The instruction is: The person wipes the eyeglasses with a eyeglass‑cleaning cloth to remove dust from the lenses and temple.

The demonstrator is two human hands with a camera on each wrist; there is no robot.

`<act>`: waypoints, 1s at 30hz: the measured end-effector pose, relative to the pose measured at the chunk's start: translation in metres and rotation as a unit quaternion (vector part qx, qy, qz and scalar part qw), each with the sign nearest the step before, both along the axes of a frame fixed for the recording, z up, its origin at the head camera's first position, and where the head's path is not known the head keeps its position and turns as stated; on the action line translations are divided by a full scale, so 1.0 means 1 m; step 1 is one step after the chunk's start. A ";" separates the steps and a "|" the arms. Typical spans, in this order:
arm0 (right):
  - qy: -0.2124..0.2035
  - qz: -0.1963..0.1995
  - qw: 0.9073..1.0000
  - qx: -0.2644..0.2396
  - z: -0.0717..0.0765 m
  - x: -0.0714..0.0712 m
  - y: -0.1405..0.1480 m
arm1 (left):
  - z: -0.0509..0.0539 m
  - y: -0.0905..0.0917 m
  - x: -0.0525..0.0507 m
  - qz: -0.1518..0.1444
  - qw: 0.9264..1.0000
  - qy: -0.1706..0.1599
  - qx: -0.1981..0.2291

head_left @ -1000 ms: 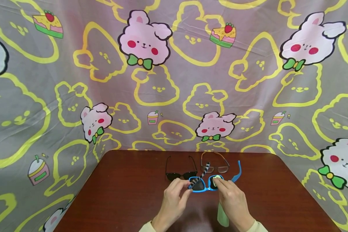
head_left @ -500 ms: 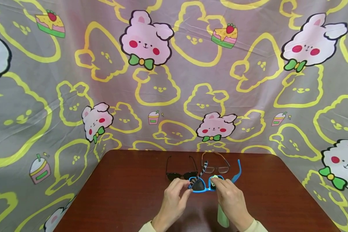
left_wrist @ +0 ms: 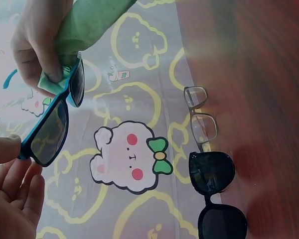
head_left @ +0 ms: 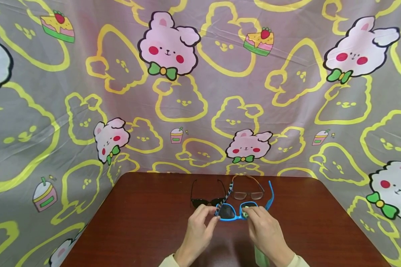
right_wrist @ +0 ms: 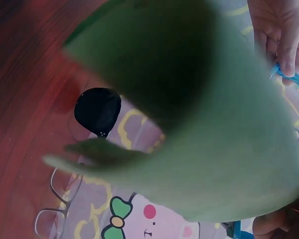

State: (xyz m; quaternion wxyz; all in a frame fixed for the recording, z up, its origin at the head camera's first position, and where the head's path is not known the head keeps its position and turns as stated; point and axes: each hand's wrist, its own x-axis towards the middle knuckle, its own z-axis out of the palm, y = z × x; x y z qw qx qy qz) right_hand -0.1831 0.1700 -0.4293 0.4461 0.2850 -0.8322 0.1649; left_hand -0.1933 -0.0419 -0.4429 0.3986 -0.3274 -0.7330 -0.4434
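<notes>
One pair of blue-framed, dark-lensed sunglasses point(head_left: 228, 212) held above brown wood-grain table point(head_left: 137, 222). Left hand point(head_left: 199, 230) pinches frame's outer end, beside black-and-white striped temple point(head_left: 228, 191); right hand point(head_left: 267, 230) grips pale green cloth point(left_wrist: 92, 27) against other lens. Behind, on table, black sunglasses point(left_wrist: 212, 172) and thin-rimmed clear eyeglasses point(head_left: 248, 195) sit near each other, temples unfolded.

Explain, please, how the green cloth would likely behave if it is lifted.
The green cloth would probably droop, since its loose part outside the right hand bends in a curve. It seems light, because its edge looks thin.
</notes>
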 end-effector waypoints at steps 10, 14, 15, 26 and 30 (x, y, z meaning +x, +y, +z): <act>0.071 0.042 0.996 -0.031 0.005 -0.001 -0.004 | -0.001 0.000 -0.002 -0.013 1.000 -0.017 0.019; 0.082 0.059 0.994 -0.043 0.006 -0.001 -0.006 | -0.001 -0.001 -0.001 -0.009 0.999 -0.034 0.019; 0.082 0.062 0.994 -0.045 0.006 -0.001 -0.006 | -0.001 -0.001 -0.001 -0.007 0.999 -0.042 0.020; 0.095 0.094 0.989 -0.065 0.005 0.000 -0.013 | 0.000 0.000 -0.001 0.003 0.997 -0.073 0.025; 0.090 0.111 0.989 -0.044 0.003 0.000 -0.015 | 0.000 0.001 -0.001 0.001 0.997 -0.072 0.023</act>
